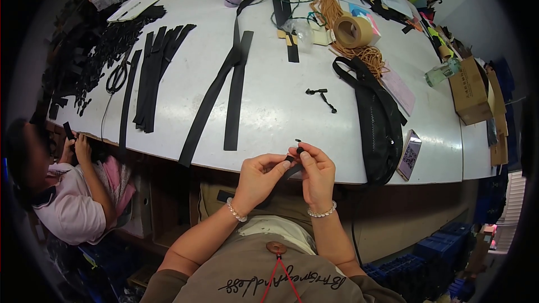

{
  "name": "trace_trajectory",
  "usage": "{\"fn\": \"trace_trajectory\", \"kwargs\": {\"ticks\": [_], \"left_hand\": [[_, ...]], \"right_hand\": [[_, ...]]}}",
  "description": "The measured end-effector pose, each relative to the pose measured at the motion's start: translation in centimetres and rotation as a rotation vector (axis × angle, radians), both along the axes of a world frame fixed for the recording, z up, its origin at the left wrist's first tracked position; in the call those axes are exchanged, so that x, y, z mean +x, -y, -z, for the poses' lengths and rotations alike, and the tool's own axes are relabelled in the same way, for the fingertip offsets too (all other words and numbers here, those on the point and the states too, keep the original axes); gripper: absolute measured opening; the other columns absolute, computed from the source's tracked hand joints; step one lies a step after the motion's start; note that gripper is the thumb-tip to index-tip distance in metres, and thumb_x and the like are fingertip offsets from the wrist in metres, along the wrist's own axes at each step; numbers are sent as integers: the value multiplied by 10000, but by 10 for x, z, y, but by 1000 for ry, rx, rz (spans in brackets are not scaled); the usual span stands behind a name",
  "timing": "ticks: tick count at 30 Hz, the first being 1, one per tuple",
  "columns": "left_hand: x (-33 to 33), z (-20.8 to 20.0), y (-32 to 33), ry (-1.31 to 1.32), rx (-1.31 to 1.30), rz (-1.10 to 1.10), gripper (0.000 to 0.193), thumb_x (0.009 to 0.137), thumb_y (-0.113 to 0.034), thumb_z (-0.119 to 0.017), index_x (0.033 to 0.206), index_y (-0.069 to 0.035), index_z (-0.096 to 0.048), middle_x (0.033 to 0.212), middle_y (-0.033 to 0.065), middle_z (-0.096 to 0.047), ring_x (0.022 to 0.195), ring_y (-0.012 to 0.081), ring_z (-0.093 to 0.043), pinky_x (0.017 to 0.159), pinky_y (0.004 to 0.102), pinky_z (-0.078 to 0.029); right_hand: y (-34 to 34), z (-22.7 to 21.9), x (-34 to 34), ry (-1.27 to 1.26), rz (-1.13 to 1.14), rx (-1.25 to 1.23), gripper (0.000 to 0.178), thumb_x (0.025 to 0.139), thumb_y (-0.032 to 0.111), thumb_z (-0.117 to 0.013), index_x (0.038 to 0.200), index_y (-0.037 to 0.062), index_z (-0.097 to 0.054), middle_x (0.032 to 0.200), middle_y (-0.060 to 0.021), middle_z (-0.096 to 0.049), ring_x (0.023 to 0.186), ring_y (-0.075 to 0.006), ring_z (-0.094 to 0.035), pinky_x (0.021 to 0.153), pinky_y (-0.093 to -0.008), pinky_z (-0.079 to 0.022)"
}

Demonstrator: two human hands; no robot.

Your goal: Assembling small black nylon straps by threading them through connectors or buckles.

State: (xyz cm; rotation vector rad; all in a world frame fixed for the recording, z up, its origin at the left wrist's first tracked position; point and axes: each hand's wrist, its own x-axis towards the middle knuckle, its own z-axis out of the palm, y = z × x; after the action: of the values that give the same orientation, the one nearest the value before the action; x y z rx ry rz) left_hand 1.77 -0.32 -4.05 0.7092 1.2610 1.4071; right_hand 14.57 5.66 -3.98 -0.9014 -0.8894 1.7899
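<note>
Close to the table's near edge, my left hand [261, 176] pinches the end of a black zipper tape [292, 171] between thumb and fingers. My right hand [318, 176] grips a small black zipper pull [299, 149] right beside it; my fingers hide much of both. The tape runs down between my hands toward my lap. Ahead of them lie two loose zipper pulls [323, 100] with short cords. Left of those, long black zipper tapes [233, 98] spread over the white table [269, 118]. To the right rests a black sling bag [377, 129].
A co-worker [78, 202] sits at the left, hands at the table edge. More black strips [151, 81], scissors [117, 76] and a dark heap [92, 56] lie leftward. A phone [410, 155], brown tape roll [352, 31], orange cord [365, 57], bottle [442, 72] and cardboard box [471, 91] stand rightward.
</note>
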Motion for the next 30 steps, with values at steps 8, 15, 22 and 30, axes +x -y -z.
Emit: {"fn": "trace_trajectory", "kwargs": {"ticks": [8, 15, 22, 30], "left_hand": [[-1, -3, 0, 6, -23, -26, 143, 840, -2, -644, 969, 58, -639, 903, 103, -679, 812, 102, -640, 706, 201, -519], [3, -11, 4, -43, 21, -65, 100, 831, -3, -657, 919, 36, -630, 849, 55, -663, 773, 70, -616, 676, 183, -504], [5, -14, 5, -75, 54, -81, 87, 830, 9, -657, 905, 34, -622, 844, 48, -659, 761, 62, -608, 665, 185, -503], [5, -12, 5, -91, 55, -78, 81, 831, 17, -651, 903, 38, -621, 844, 51, -660, 757, 65, -610, 666, 186, -505]], "right_hand": [[5, -5, 2, 103, -23, 140, 192, 874, -33, -563, 1059, -61, -602, 965, -142, -661, 856, -153, -629, 795, -266, -513], [8, -2, 6, 91, -34, 159, 166, 859, -31, -591, 1017, -47, -639, 976, -109, -656, 884, -135, -605, 808, -241, -490], [10, -2, 6, 25, -11, 133, 164, 857, -37, -591, 1012, -46, -643, 966, -94, -650, 888, -136, -596, 823, -248, -478], [10, -4, 6, 50, -34, 183, 155, 854, -44, -594, 1000, -44, -647, 946, -76, -644, 885, -128, -590, 815, -240, -473]]}}
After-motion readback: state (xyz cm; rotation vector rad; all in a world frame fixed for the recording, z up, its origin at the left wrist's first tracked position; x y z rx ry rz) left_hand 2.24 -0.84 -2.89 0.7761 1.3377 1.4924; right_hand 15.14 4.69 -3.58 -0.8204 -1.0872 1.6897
